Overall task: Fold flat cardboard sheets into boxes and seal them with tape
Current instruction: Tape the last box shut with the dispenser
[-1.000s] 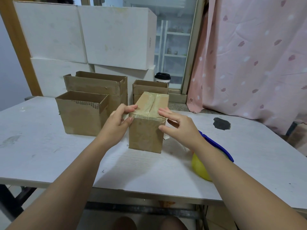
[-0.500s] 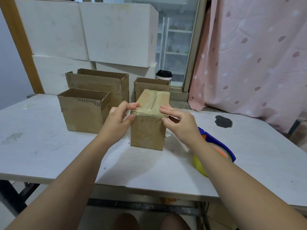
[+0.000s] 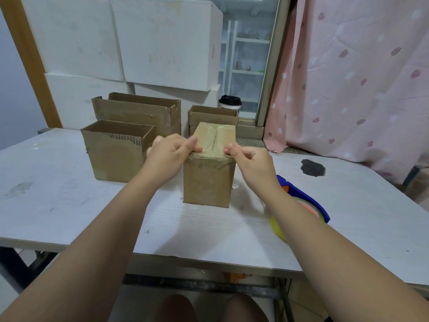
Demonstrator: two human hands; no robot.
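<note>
- Grips both curled: your left hand [image 3: 171,153] pinches the taped box [image 3: 207,182] at its near-left top corner, and your right hand [image 3: 254,162] at the near-right corner.
- Box stands upright mid-tabletop [image 3: 69,205], right between your hands. Its top seam runs away from you.
- Forearms reach in symmetric, wrists low; neither hand is nearer.
- Tape dispenser [image 3: 304,201] lies under your right forearm, so the right hand is closer to it.

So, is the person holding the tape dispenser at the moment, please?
No, the tape dispenser lies on the table, and the left hand and right hand are both at the taped box.
</note>
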